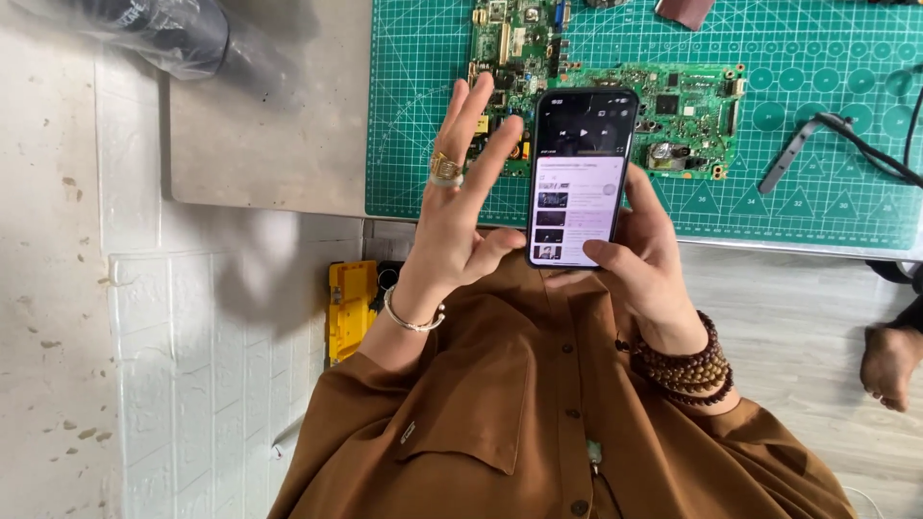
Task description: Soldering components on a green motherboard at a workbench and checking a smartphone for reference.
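Black smartphone (581, 173) held upright above the lap, in front of a green cutting mat (827, 163)

Right hand (646, 259) grips the phone from the right side and lower edge, fingers wrapped behind it, thumb resting on the lit screen; left hand (460, 207) is beside its left edge, fingers spread wide and holding nothing, a gold ring (445, 170) on one finger. Phone looks rigid, light, glass-fronted, likely slippery and breakable if dropped; best taken by its long side edges. Beyond it, two green circuit boards (615, 82) lie on the mat, with a dark cable (865, 144) to the right. Mat covers a pale tabletop (260, 144); white tiled wall (163, 365) to the left, grey wood-look floor (788, 308) below; another person's bare foot (889, 363) at far right
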